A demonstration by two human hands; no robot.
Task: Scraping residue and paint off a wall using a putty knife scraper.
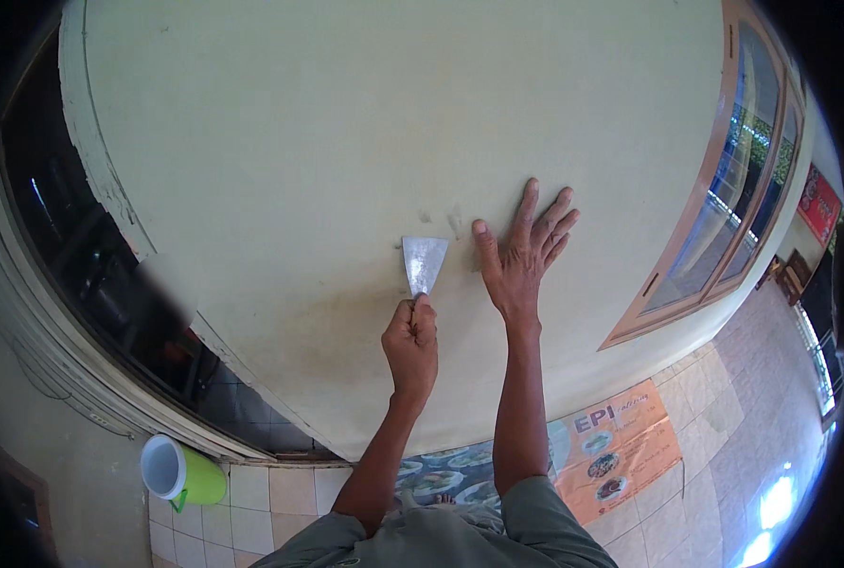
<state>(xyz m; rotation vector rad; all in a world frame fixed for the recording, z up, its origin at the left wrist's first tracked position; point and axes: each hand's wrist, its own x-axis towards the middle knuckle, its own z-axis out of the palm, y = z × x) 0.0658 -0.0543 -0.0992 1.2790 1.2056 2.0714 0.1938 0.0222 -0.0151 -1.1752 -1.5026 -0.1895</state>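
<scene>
My left hand [411, 348] grips the handle of a putty knife [424, 263]. Its wide metal blade points up and lies against or close to the pale painted wall [322, 142]. To the right of the blade, my right hand [525, 259] rests on the wall with its fingers spread, holding nothing. Small grey smudges show on the paint between the blade and my right thumb. A brownish stain spreads over the wall left of my left hand.
A doorway with a chipped white frame [216, 348] is at left, a wood-framed window [713, 213] at right. On the tiled floor [251, 497] are a green bucket [205, 474] and a printed banner [635, 454] beneath the wall. Further right stands wooden furniture [793, 277].
</scene>
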